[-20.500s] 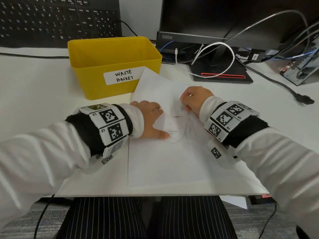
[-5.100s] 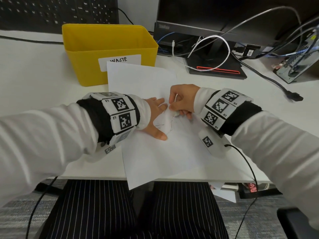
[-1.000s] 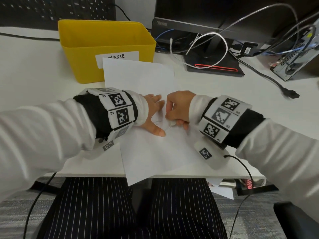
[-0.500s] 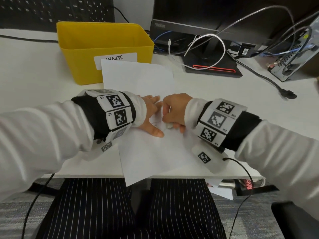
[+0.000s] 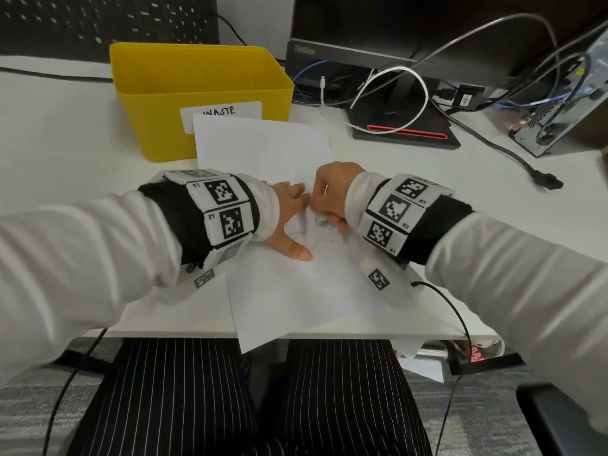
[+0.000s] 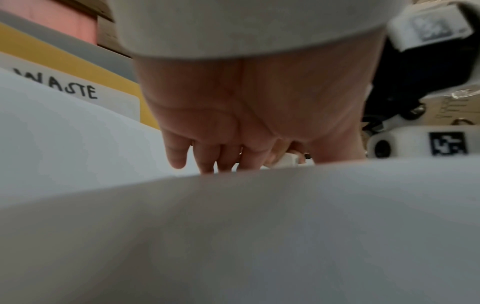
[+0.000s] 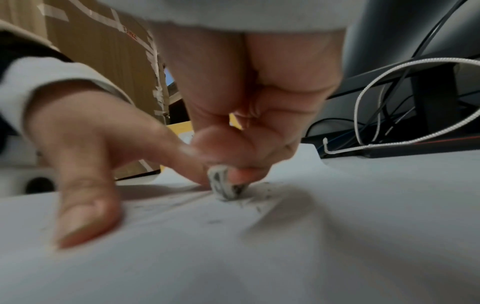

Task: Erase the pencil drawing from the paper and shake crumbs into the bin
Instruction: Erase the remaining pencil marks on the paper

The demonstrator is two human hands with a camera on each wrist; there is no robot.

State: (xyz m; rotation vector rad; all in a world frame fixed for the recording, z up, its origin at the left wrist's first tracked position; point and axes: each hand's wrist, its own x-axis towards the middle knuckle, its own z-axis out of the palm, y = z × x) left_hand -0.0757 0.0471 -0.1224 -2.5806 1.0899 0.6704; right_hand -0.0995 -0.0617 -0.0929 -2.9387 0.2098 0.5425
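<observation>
A white sheet of paper (image 5: 289, 291) lies on the desk, its near corner hanging over the front edge. Faint pencil lines (image 5: 301, 236) remain between my hands. My left hand (image 5: 289, 222) lies flat on the sheet with straight fingers, pressing it down. My right hand (image 5: 329, 199) pinches a small white eraser (image 5: 320, 219), its grey-smudged tip (image 7: 223, 187) down on the paper among dark crumbs (image 7: 259, 197). The yellow waste bin (image 5: 200, 93) stands just behind the paper's far edge.
A monitor stand (image 5: 404, 130) with a looped white cable (image 5: 414, 93) sits at the back right. A black cable with a plug (image 5: 543, 182) runs across the right of the desk. A keyboard (image 5: 105, 24) lies behind the bin. Striped trousers (image 5: 250, 396) show below the desk edge.
My right hand with the eraser has shifted slightly right and toward me across the drawing over the last second. My left hand has stayed pressed on the paper.
</observation>
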